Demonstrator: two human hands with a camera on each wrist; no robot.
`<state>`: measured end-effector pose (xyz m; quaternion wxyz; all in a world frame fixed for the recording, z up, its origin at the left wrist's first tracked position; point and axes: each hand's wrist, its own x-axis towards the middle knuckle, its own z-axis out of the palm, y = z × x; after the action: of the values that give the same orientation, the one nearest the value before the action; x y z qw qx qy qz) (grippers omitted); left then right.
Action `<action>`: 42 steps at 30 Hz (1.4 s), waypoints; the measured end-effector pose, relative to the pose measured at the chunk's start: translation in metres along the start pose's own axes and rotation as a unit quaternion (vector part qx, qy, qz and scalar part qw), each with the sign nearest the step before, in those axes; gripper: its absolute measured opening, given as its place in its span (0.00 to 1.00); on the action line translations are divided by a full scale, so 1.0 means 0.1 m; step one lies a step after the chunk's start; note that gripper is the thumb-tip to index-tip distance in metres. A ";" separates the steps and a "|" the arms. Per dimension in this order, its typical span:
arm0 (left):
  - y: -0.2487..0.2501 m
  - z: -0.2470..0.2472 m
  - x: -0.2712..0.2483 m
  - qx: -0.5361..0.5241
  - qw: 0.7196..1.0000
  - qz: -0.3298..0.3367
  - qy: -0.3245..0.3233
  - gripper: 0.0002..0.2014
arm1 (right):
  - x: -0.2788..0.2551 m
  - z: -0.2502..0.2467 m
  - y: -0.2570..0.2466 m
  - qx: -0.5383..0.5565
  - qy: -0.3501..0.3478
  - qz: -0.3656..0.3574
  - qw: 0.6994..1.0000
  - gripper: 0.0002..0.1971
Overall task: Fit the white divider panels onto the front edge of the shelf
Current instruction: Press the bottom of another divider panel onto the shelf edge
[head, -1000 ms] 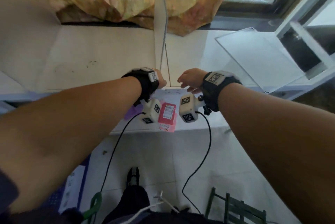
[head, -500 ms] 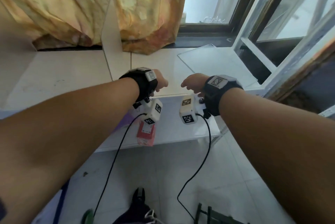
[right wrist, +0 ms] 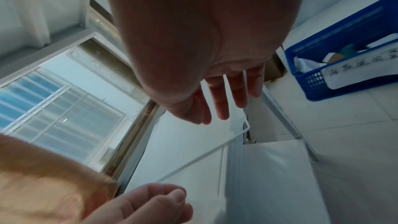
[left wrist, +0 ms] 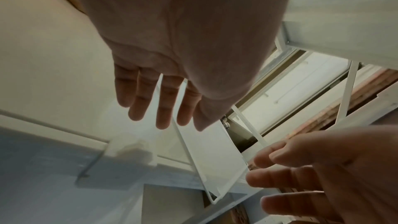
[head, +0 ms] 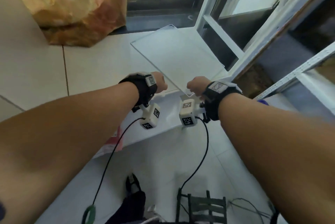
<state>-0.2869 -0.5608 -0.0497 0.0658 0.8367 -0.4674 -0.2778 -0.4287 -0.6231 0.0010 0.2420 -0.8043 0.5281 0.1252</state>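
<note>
A thin, clear-white divider panel lies flat on the white shelf, its near corner at the shelf's front edge. My left hand hovers just left of that corner with its fingers straight and holding nothing. My right hand is at the corner itself, its fingers straight above the panel and not curled round it. Whether they touch the panel is unclear. Another white panel stands upright at the far left.
An orange-yellow curtain hangs behind the shelf, and an open white window frame is at the right. A lower shelf holds a red packet. A blue basket and a dark green rack stand on the floor.
The view has swung right. Both hands have moved from the foot of the upright divider to the near corner of the flat panel on the right.
</note>
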 end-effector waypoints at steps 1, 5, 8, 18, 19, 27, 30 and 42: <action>0.06 0.00 0.08 0.005 1.000 0.008 -0.008 0.16 | 0.08 -0.03 0.04 -0.013 -0.014 0.013 1.000 0.17; 0.30 -0.02 0.36 0.022 0.998 0.041 -0.031 0.17 | 0.38 -0.21 0.23 -0.011 -0.045 0.065 0.997 0.19; 0.41 0.06 0.50 0.037 0.997 0.052 -0.052 0.17 | 0.53 -0.17 0.40 0.141 -0.066 0.128 0.980 0.23; 0.53 0.30 0.68 0.076 0.995 0.023 -0.061 0.20 | 0.95 0.02 0.61 0.316 -0.078 0.165 0.931 0.19; 0.53 0.32 0.69 0.075 0.995 0.015 -0.059 0.20 | 1.04 0.07 0.65 0.334 -0.077 0.174 0.923 0.19; 0.61 0.19 0.57 0.068 0.998 -0.007 -0.003 0.18 | 1.19 0.17 0.83 0.450 -0.143 0.169 0.865 0.26; 0.63 0.06 0.47 0.036 0.998 -0.020 0.041 0.18 | 1.23 0.08 0.77 0.474 -0.138 0.130 0.860 0.29; 0.24 -0.29 0.19 -0.012 0.998 -0.052 0.046 0.28 | 0.89 -0.09 0.04 0.393 -0.030 -0.086 0.915 0.16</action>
<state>-0.2815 -0.5943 -0.0242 0.0826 0.8710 -0.4161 -0.2478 -0.3958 -0.6995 -0.0329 0.5638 -0.6829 0.4558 -0.0893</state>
